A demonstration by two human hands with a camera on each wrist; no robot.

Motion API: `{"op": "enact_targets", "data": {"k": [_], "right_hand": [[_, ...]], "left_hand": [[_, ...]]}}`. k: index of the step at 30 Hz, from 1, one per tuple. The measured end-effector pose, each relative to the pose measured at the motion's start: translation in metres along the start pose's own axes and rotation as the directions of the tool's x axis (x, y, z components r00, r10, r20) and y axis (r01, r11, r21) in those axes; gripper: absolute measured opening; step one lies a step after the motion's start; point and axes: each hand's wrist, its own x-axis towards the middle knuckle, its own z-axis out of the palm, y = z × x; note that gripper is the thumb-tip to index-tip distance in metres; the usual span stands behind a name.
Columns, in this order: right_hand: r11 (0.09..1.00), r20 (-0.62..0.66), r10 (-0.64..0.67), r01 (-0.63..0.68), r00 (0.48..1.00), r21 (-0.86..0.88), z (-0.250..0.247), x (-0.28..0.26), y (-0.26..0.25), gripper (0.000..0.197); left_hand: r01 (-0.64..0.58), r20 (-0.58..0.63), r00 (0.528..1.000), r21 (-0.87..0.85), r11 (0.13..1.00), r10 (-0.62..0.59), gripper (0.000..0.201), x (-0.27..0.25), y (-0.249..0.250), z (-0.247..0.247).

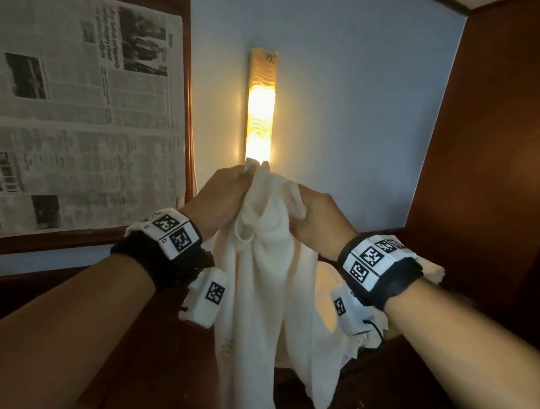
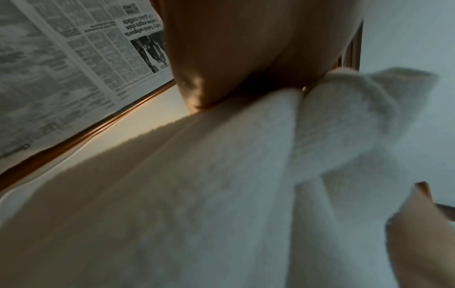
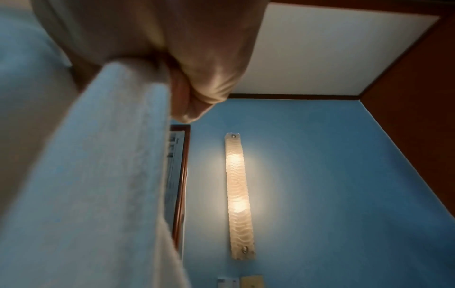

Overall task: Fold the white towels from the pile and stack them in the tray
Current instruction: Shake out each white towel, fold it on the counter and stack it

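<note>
A white towel (image 1: 266,265) hangs bunched in the air in front of me, its lower part trailing down past the dark wooden surface (image 1: 153,353). My left hand (image 1: 229,187) pinches its top corner, fingers curled around the cloth. My right hand (image 1: 311,212) grips the upper edge just to the right, close beside the left. In the left wrist view the towel (image 2: 221,175) fills most of the picture under my left hand (image 2: 234,68). In the right wrist view my right hand (image 3: 197,78) is curled on the towel (image 3: 98,175). More white towels (image 1: 335,313) lie piled behind the hanging one. No tray shows.
A lit vertical wall lamp (image 1: 260,112) glows straight ahead on the blue wall. A framed newspaper (image 1: 82,106) hangs at the left. A dark wooden panel (image 1: 494,151) rises on the right.
</note>
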Motion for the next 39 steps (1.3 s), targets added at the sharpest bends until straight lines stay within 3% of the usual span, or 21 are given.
{"op": "enact_targets", "data": {"k": [3, 7, 8, 11, 16, 19, 23, 26, 30, 35, 37, 39], "right_hand": [[0.969, 0.055, 0.058, -0.043, 0.997, -0.243, 0.006, -0.003, 0.022, 0.014], [0.907, 0.097, 0.225, -0.171, 0.97, -0.386, 0.005, -0.021, 0.069, 0.044], [0.904, 0.087, 0.239, -0.189, 0.967, -0.383, 0.003, -0.026, 0.081, 0.046], [0.957, -0.045, 0.235, -0.239, 0.971, -0.164, -0.01, -0.027, 0.087, 0.034], [0.999, -0.229, 0.054, -0.05, 0.972, 0.022, -0.031, 0.004, 0.026, 0.028], [0.99, -0.248, -0.023, 0.057, 0.968, 0.131, -0.037, 0.009, -0.021, 0.037], [0.976, -0.226, -0.116, 0.154, 0.967, 0.157, -0.04, 0.013, -0.06, 0.018], [0.978, -0.231, -0.132, 0.165, 0.964, 0.126, -0.041, 0.009, -0.066, 0.019], [0.963, -0.238, -0.157, 0.202, 0.959, 0.177, -0.039, -0.011, -0.056, 0.027], [0.961, -0.255, -0.237, 0.265, 0.937, 0.08, -0.028, -0.037, -0.042, 0.009], [0.967, -0.274, -0.232, 0.252, 0.933, 0.039, -0.02, -0.044, -0.037, 0.028], [0.962, -0.293, -0.26, 0.273, 0.92, 0.005, -0.014, -0.049, -0.036, 0.032]], "left_hand": [[-0.013, 0.027, 1.0, -0.005, 1.0, 0.013, 0.038, -0.006, 0.008, 0.006], [-0.014, -0.054, 0.999, -0.153, 0.988, 0.005, 0.034, -0.014, 0.019, -0.006], [-0.014, -0.08, 0.997, -0.191, 0.981, -0.001, 0.032, -0.014, 0.022, -0.013], [-0.019, -0.115, 0.993, -0.223, 0.975, -0.007, 0.03, -0.016, 0.029, -0.022], [0.02, -0.064, 0.997, -0.193, 0.981, -0.032, 0.032, -0.023, 0.03, -0.013], [0.041, -0.066, 0.996, -0.183, 0.982, -0.054, 0.032, -0.026, 0.027, -0.004], [0.081, -0.024, 0.995, -0.292, 0.953, -0.092, 0.033, -0.031, 0.024, 0.004], [0.089, -0.005, 0.995, -0.335, 0.938, -0.096, 0.034, -0.039, 0.028, 0.009], [-0.023, -0.036, 0.999, -0.224, 0.974, 0.015, 0.032, -0.047, 0.043, 0.019], [-0.062, -0.082, 0.995, -0.115, 0.992, 0.052, 0.03, -0.045, 0.063, 0.012], [-0.016, -0.073, 0.997, -0.113, 0.993, 0.008, 0.03, -0.048, 0.065, 0.011], [0.005, -0.071, 0.997, -0.115, 0.993, -0.013, 0.036, -0.051, 0.062, 0.009]]}}
